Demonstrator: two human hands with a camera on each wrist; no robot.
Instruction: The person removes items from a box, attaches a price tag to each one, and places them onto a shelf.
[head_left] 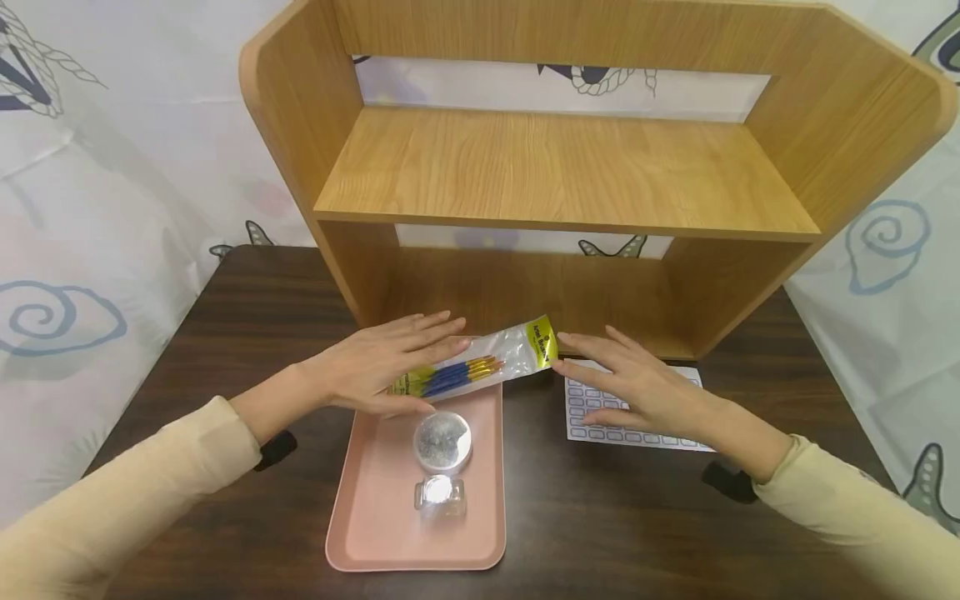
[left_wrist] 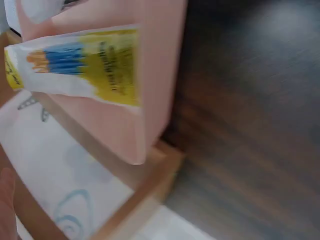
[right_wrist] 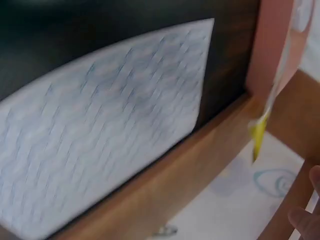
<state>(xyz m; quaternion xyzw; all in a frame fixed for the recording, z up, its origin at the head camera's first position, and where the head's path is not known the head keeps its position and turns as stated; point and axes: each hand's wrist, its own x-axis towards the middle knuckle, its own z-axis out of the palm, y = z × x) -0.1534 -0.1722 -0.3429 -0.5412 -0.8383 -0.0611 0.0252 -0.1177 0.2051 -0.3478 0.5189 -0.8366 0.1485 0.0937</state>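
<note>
Brush packet (head_left: 491,350), one: clear sleeve with yellow printed ends, aslant across the far end of a pink tray, its right end jutting past the tray's right edge.

Hands, two, bare, in cream sleeves (head_left: 172,458). Left hand (head_left: 390,360): fingers straight and slightly parted, thumb apart, over the packet's left end; no grip visible, contact cannot be told. Right hand (head_left: 637,382): fingers extended, thumb spread, nothing gripped; fingertips beside the packet's right end, touching or not unclear.

Desk (head_left: 577,517): dark wood grain, both side edges and the far left corner in view.

Label sheet (head_left: 581,408): white, with rows of blue-outlined rectangles; flat beneath the right hand, right of the tray, toward the desk's right edge.

Shelf (head_left: 555,167): pale wood, two tiers, at the desk's far edge.

Cloth (head_left: 157,167): white, printed with spiral shells and starfish, hung behind and at both sides.

Containers. Tray (head_left: 375,517): left of the desk's middle, its far end reaching the shelf's front. Within: clear jar (head_left: 441,497), nearer; round clear box (head_left: 442,442) just beyond, silvery contents too small to identify. Packet contents: brushes (head_left: 457,377), blue and orange, bunched together.
</note>
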